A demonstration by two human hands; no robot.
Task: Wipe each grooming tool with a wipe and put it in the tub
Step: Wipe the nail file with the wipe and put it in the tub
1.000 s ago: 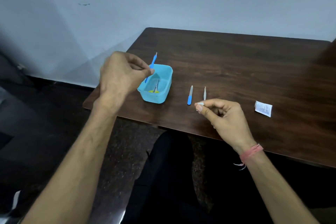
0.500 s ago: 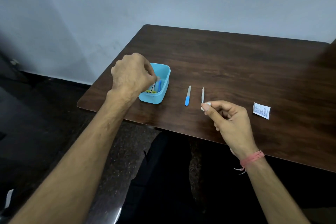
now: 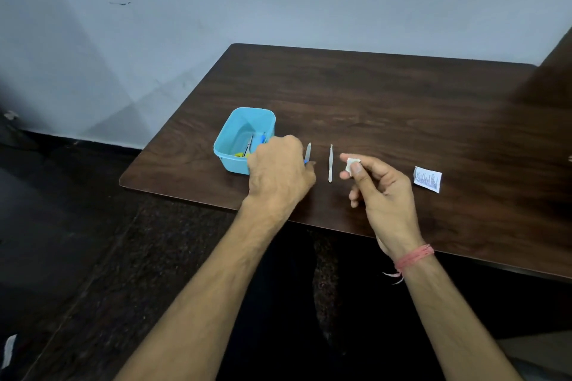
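On the dark wooden table, near its front-left corner, the blue tub already has several tools lying in it — I make out a metal piece, a blue-handled one and something yellow, though I cannot name them exactly. Two tools are left out on the wood just right of the tub: a blue-handled tool and, a little further right, a pair of pale tweezers. So I judge the job more than half done, with these two not yet wiped or stowed. My left hand sits knuckles-up over the handle end of the blue-handled tool, fingers curled down toward it; whether they have actually closed on it I cannot tell, since the back of the hand hides the contact. My right hand hangs just right of the tweezers, thumb and forefinger pinching a small folded wipe, the other fingers loosely bent beneath. A torn white sachet lies further right — apart from everything else.
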